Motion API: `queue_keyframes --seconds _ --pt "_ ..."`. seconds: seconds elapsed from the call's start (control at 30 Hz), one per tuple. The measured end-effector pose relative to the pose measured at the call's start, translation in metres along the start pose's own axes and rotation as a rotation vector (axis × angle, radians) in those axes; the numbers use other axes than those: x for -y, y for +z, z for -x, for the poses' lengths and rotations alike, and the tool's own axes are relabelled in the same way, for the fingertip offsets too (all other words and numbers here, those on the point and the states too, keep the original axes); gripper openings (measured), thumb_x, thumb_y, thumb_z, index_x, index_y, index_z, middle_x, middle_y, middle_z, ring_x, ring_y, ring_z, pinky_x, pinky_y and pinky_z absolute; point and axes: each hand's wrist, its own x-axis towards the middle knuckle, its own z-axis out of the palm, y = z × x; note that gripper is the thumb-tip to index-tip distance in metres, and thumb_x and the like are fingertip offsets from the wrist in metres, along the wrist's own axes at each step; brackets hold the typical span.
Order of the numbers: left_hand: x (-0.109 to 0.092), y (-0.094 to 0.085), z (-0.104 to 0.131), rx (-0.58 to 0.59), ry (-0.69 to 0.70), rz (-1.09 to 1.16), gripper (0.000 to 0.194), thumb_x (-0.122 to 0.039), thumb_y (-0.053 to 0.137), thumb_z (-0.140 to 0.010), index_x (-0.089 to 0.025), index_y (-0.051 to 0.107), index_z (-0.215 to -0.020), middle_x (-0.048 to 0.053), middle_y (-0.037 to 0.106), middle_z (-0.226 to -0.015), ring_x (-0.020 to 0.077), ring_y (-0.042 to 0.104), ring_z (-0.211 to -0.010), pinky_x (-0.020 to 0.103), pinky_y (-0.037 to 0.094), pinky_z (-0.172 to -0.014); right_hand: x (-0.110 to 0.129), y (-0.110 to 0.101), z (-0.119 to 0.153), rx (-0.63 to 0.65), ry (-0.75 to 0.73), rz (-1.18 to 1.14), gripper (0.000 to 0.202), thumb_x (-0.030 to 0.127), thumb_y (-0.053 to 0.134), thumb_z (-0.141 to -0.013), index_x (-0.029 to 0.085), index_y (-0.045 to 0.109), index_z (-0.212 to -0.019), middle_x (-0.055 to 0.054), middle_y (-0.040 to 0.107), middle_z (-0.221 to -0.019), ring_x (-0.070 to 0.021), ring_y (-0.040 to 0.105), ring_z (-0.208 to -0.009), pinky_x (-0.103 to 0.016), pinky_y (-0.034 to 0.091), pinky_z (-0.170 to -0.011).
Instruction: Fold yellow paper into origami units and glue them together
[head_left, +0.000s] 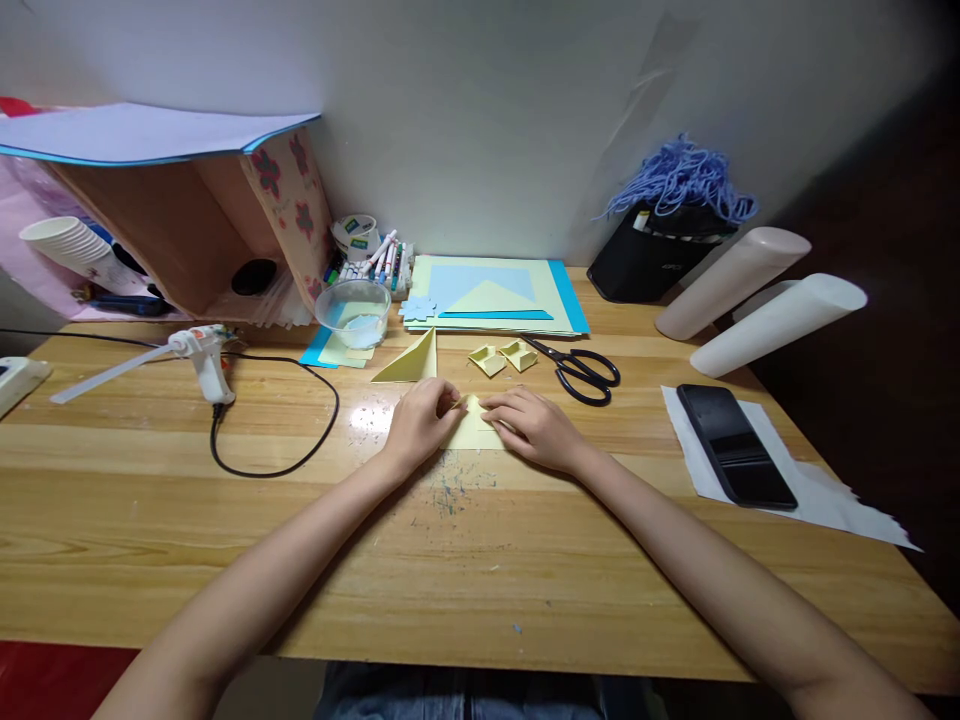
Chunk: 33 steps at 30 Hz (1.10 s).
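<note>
A small pale yellow paper (474,432) lies on the wooden table between my hands, with a folded part near its far edge. My left hand (424,418) pinches the paper's left side between thumb and fingers. On its right side, my right hand (529,424) grips the paper with thumb and fingers pressed together. Just beyond my hands stand a folded yellow paper triangle (414,362) and two small folded yellow pieces, one (487,361) beside the other (519,355). Black-handled scissors (583,373) lie to the right of them.
A glue gun (204,360) with a looping black cord lies at left, near an open box (289,200). Behind are a clear bowl (352,312), markers (386,258) and stacked paper (566,298). A phone (735,445) and white rolls (780,325) are at right.
</note>
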Motion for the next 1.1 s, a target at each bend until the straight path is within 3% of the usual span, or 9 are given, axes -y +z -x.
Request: queue_keyframes --seconds 0.13,0.3,0.93,1.1 --pt "-0.0012 0.0032 0.0024 0.06 0.199 -0.078 0.012 -0.01 0.048 -0.076 -0.018 0.052 -0.083 0.006 0.062 -0.089 0.0169 0.057 -0.084 0.029 0.045 -0.072 -0.0007 0.0003 -0.0001 0.005 0.001 0.007 0.022 0.016 0.044 -0.083 0.019 0.06 -0.097 -0.007 0.063 -0.106 -0.0207 0.054 -0.092 -0.037 0.044 -0.079" --pt "0.0007 0.0068 0.0033 0.125 0.403 -0.207 0.013 -0.01 0.041 -0.081 -0.015 0.053 -0.082 0.011 0.064 -0.092 0.02 0.059 -0.091 0.033 0.048 -0.077 0.0006 -0.0002 -0.0012 0.019 0.003 0.018 0.021 0.017 0.043 -0.084 0.019 0.06 -0.096 -0.008 0.062 -0.106 -0.0209 0.053 -0.094 -0.037 0.044 -0.08" --pt "0.0059 0.0027 0.0009 0.174 0.454 -0.225 0.019 -0.013 0.039 -0.085 -0.015 0.056 -0.093 0.011 0.065 -0.098 0.019 0.061 -0.093 0.033 0.049 -0.08 0.001 -0.0014 -0.0028 0.058 0.013 0.036 0.017 0.018 0.043 -0.084 0.02 0.058 -0.093 -0.007 0.06 -0.111 -0.0209 0.052 -0.094 -0.038 0.043 -0.08" --pt "0.0081 0.0033 0.001 0.189 0.439 -0.195 0.022 -0.01 0.04 -0.082 -0.017 0.056 -0.097 0.01 0.065 -0.097 0.0189 0.06 -0.096 0.034 0.048 -0.084 0.0024 -0.0014 -0.0023 0.068 0.056 -0.003 0.021 0.017 0.044 -0.084 0.021 0.057 -0.1 -0.008 0.059 -0.113 -0.0215 0.051 -0.097 -0.04 0.043 -0.081"
